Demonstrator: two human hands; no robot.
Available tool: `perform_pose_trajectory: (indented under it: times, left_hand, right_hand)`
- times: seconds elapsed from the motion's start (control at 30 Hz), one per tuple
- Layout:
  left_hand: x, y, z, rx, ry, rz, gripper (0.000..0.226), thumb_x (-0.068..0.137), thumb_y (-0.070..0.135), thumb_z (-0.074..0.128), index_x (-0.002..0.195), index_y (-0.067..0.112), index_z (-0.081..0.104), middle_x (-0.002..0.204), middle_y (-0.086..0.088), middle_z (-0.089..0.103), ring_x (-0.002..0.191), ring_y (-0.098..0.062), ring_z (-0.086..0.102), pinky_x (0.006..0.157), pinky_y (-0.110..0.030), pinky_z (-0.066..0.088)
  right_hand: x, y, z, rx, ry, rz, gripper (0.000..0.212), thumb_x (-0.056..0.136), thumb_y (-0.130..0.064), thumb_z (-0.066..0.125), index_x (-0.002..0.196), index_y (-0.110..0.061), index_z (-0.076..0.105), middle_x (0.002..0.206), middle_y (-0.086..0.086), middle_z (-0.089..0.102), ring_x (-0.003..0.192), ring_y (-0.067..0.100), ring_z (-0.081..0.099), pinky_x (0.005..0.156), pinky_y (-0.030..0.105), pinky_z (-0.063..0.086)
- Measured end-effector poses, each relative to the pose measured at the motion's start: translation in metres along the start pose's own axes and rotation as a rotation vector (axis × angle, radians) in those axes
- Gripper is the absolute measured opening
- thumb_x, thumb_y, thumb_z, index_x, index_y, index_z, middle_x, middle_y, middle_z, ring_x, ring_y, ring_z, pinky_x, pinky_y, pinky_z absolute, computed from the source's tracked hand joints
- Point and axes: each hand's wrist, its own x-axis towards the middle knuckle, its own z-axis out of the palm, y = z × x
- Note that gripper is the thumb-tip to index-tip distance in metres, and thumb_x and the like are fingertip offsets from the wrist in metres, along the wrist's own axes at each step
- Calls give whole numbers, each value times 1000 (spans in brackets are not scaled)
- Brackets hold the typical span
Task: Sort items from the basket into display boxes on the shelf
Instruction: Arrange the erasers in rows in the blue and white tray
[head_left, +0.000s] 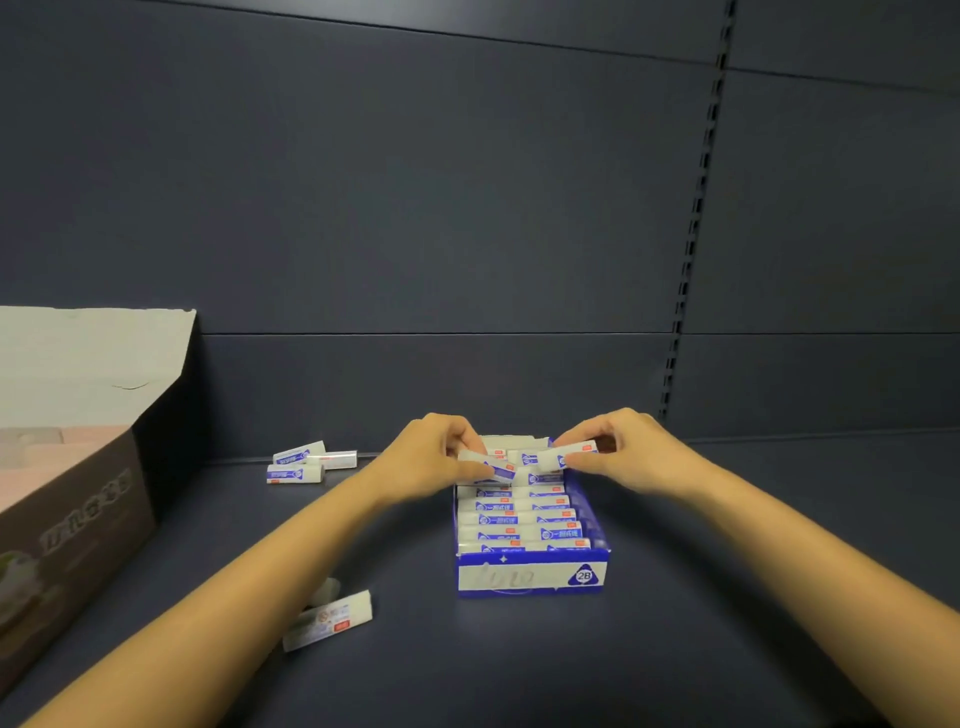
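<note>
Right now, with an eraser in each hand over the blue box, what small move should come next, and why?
Probably lay both flat into the far end of the blue box. The left hand pinches one eraser, the right hand a second eraser, both tilted above that end, while the nearer rows lie packed. Loose erasers wait on the shelf.

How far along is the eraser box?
Done: the blue display box is filled with rows of erasers from front to near the back. In hand: the left hand pinches the left eraser and the right hand the right eraser over the back rows. Left: the rear loose erasers, three of them, and the front loose eraser, at least one, lie on the shelf.
</note>
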Motion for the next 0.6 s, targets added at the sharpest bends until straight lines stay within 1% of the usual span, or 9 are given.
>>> perform_pose_trajectory:
  times: [0.1,0.17,0.23,0.3,0.37,0.47,0.53,0.6]
  left_hand:
    - [2,-3,5,58,-16,14,24,77,23,74,94,10,64,97,-2,69,86,-15,65,77,-28,52]
    - [3,-4,9,112,-14,31,20,78,25,73,92,14,64,101,-1,69,86,-14,63,78,-28,51]
    - [3,-5,11,170,1,45,19,79,28,72,92,16,66,104,0,68,88,-12,60,83,-31,51]
    - [4,-6,11,245,16,43,20,79,29,72,94,16,68,104,2,68,88,-10,56,90,-35,47]
    - [4,-7,11,329,30,47,23,79,31,71,96,16,70,105,4,67,83,-7,50,92,-34,42]
    - [5,-7,11,403,44,84,24,81,33,69,99,17,71,107,5,68,75,-5,45,88,-28,36]
    - [6,-8,11,434,44,102,25,81,34,68,101,18,71,108,5,68,76,-5,45,89,-27,36]
    - [7,-9,10,433,39,109,26,81,34,68,101,18,70,107,5,69,77,-5,46,92,-29,38]
  right_hand:
    - [3,2,2,13,8,-7,31,87,-27,64,116,-17,66,120,0,66,104,10,60,80,22,50]
    - [5,3,5,2,7,-21,31,87,-27,64,117,-18,65,121,-1,65,102,9,59,74,17,49]
    - [7,4,9,-15,6,-40,31,88,-26,64,117,-18,65,123,-2,63,98,5,55,65,9,43]
    - [10,5,13,-22,2,-46,30,88,-26,64,117,-18,65,125,-2,62,98,4,53,64,7,41]
    - [12,6,16,-29,-2,-57,30,87,-27,64,116,-19,65,126,-3,61,99,4,53,65,7,41]
    - [14,7,20,-51,-2,-86,28,87,-28,64,114,-20,66,125,-3,62,98,3,53,69,9,42]
    - [15,8,23,-98,3,-99,29,88,-29,63,116,-21,65,126,-4,61,102,5,54,77,15,44]
    - [14,8,25,-149,9,-110,30,88,-31,63,117,-23,64,127,-6,61,106,6,54,85,20,43]
